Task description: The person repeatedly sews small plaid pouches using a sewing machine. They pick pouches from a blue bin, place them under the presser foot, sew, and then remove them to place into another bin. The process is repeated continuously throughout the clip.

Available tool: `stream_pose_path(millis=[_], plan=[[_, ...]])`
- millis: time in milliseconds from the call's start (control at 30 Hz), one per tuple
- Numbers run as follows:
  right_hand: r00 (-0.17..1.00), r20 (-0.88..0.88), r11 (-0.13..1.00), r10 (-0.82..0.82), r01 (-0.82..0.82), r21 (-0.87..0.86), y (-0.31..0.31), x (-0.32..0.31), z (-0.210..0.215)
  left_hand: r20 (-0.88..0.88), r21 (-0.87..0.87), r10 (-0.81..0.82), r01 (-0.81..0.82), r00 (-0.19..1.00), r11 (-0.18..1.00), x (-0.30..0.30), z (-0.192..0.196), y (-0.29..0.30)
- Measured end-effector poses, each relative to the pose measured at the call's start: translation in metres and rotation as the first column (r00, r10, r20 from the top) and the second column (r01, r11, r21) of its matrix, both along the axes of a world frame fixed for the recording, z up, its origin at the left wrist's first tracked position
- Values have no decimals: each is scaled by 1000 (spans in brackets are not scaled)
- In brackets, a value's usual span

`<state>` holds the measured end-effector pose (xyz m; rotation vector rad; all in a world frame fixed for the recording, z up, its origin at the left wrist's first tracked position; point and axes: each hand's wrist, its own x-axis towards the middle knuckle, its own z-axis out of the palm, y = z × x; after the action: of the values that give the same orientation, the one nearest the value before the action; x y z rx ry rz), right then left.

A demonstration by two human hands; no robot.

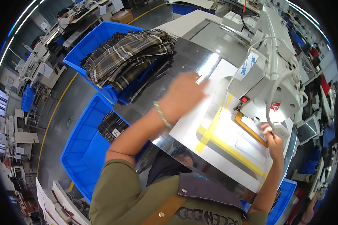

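My left hand (pixel 184 95) reaches forward over the shiny metal table (pixel 165 80), fingers together at the far edge of a white template plate (pixel 187 127) marked with yellow tape strips. It is blurred. My right hand (pixel 272 138) sits at the right side of the plate, beside the orange clamp frame (pixel 251 131) under the white sewing machine (pixel 266 75). Fingers touch a small white part of the machine there. Whether either hand grips anything is unclear.
A blue bin (pixel 90 41) holds a stack of plaid fabric (pixel 127 56) at the far left. A second blue bin (pixel 82 146) stands lower left with a few plaid pieces. Another blue bin (pixel 285 198) is at my right. Other workstations and a person line the far left.
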<state>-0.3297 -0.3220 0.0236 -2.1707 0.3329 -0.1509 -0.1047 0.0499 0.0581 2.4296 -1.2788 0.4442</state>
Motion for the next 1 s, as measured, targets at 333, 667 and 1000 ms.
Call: stream_pose_path(millis=[333,667,1000], plan=[[990,132,998,-56,54,15,3,-33,8,292,-4,532,-555,795,832,117,21,117],[979,195,962,61,-6,-272,32,-35,33,406,-391,422,-263,811,882,82,57,87],[829,246,660,502,-184,-729,121,7,33,80,-62,-329,334,941,940,-51,-38,15]])
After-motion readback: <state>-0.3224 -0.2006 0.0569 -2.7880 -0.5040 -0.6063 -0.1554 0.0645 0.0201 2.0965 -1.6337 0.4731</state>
